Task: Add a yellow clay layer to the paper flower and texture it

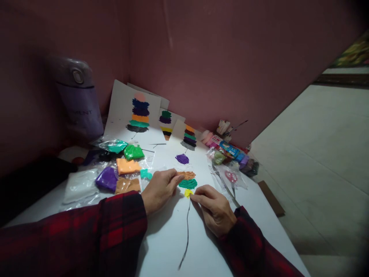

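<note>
Matt white paper sheet (173,238) carries rough, ridged clay smears (187,179); soft clay lumps sit in glossy, crinkled plastic bags (86,188); the bottle (79,98) looks smooth plastic; sleeves (115,223) are plaid cloth

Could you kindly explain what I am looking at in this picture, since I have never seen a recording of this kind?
There is no machine: a camera on a person's head looks down at their own hands. The left hand rests flat on a white sheet, fingertips at the brown clay patch. The right hand presses on a small yellow clay piece atop a drawn black line. Above are green and purple patches. Bagged clay lies left; finished sheets lean on the wall.
</note>
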A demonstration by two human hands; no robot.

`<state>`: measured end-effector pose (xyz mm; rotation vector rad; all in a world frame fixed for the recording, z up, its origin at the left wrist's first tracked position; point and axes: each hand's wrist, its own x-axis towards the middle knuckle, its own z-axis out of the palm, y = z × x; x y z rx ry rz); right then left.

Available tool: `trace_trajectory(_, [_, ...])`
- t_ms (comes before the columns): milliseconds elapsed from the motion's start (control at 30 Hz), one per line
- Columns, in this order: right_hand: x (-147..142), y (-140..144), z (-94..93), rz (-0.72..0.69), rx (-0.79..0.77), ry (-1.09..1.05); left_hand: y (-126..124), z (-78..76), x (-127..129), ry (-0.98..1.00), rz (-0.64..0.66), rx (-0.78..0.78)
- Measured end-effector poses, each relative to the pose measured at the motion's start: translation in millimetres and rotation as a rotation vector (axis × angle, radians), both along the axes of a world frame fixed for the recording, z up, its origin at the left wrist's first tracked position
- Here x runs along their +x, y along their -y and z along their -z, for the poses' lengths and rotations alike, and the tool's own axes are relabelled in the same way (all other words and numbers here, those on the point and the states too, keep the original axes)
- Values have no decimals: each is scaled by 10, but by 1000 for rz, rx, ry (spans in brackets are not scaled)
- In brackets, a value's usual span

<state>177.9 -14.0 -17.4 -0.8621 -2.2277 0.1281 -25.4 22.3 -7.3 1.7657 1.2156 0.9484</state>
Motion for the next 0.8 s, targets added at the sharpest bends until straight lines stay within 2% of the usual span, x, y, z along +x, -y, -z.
trace_trajectory(267, [-17, 26, -25, -17, -30, 42, 6, -1, 2, 1, 5, -5])
trace_trajectory(600, [-134, 113, -12, 96, 17, 126, -5, 12, -1, -12, 1, 12])
trace_trajectory(800, [-89, 117, -17, 67, 21, 54, -1, 9, -1, -10, 5, 5])
